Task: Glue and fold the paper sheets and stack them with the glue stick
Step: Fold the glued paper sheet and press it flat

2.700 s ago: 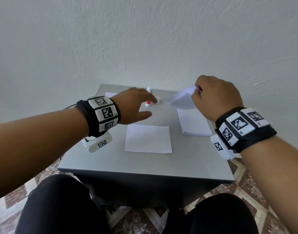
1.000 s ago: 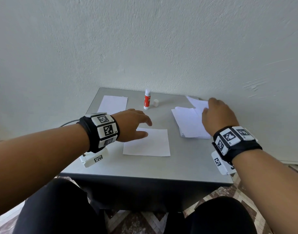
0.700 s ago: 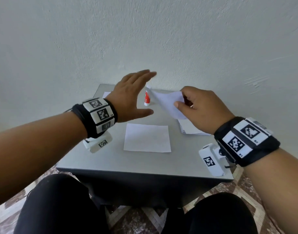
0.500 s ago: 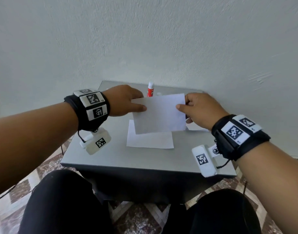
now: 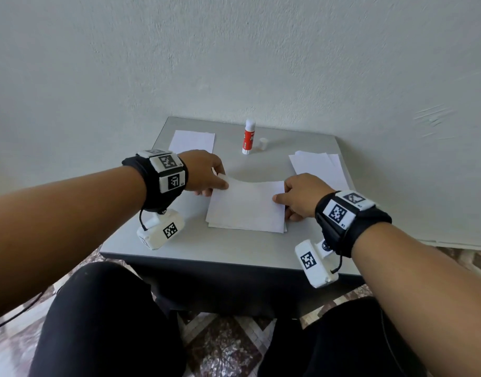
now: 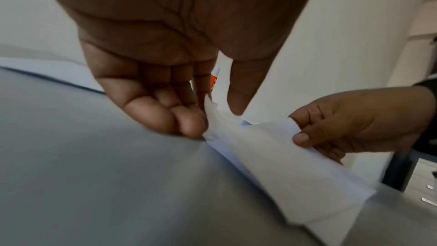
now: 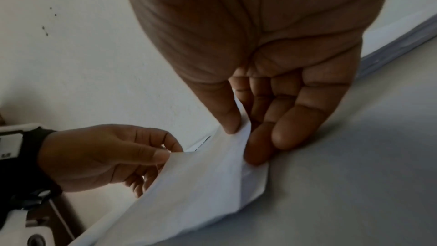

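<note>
Now both hands pinching top sheet (image 5: 246, 205), second sheet (image 5: 250, 228) beneath

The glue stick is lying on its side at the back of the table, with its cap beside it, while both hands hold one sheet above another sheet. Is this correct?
Not quite: the glue stick stands upright, as the head view shows. The rest holds: its cap sits beside it at the back of the table, and the left hand and right hand hold one sheet above another sheet.
</note>
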